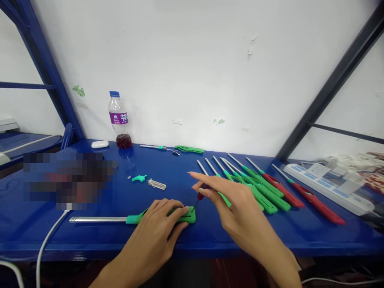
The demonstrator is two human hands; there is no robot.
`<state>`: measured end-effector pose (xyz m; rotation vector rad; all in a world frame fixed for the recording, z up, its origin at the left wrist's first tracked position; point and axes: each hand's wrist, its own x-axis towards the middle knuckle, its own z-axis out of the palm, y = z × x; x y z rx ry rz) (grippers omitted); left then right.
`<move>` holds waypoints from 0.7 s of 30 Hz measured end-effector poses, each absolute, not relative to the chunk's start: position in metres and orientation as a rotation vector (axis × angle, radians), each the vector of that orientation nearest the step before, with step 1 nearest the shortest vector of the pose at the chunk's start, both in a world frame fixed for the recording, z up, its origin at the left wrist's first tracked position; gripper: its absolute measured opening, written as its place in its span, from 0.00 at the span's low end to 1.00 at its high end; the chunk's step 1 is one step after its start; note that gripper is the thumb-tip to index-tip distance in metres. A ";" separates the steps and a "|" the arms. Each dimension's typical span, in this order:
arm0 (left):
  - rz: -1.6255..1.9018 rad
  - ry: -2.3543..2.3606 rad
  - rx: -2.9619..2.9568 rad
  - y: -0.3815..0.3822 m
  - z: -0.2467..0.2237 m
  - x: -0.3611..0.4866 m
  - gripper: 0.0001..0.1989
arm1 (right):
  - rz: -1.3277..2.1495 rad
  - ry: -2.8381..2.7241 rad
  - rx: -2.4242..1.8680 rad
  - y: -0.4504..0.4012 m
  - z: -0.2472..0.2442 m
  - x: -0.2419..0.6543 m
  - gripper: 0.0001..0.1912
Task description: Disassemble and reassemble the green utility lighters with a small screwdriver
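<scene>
Lying flat near the front edge is a long green lighter (188,216) with a silver barrel pointing left. My left hand (163,224) presses over its handle, fingers closed on it. A small dark-red screwdriver (200,196) is pinched in my right hand (231,196), its thin shaft slanting down to the handle's right end; whether the tip sits in a screw is too small to tell. Just beyond my left hand lie a clear fuel tank (157,184) and a teal trigger (139,178). Farther back are a loose barrel with wires (153,147) and a green handle shell (189,149).
To the right, several green lighters (267,196) and two red ones (318,202) lie in a slanted row. Behind them sits a white power strip (330,190). A bottle of dark drink (119,120) and a white case (100,144) stand back left; a white cable (49,240) crosses the front left.
</scene>
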<state>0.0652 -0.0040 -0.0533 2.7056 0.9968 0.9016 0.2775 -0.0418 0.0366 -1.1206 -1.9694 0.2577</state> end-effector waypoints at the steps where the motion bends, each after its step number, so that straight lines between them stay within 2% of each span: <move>1: 0.899 0.997 2.708 -0.004 -0.054 0.065 0.14 | 0.219 -1.952 -1.143 -0.041 0.036 0.277 0.21; 7: 0.918 0.999 2.727 -0.003 -0.057 0.064 0.14 | 0.077 -1.882 -1.209 -0.032 0.031 0.271 0.11; 15: 0.914 0.997 2.723 -0.003 -0.056 0.064 0.16 | 0.338 -1.940 -1.082 -0.039 0.037 0.279 0.22; 21: 0.934 0.985 2.714 -0.004 -0.056 0.065 0.14 | 0.170 -1.911 -1.141 -0.035 0.035 0.274 0.13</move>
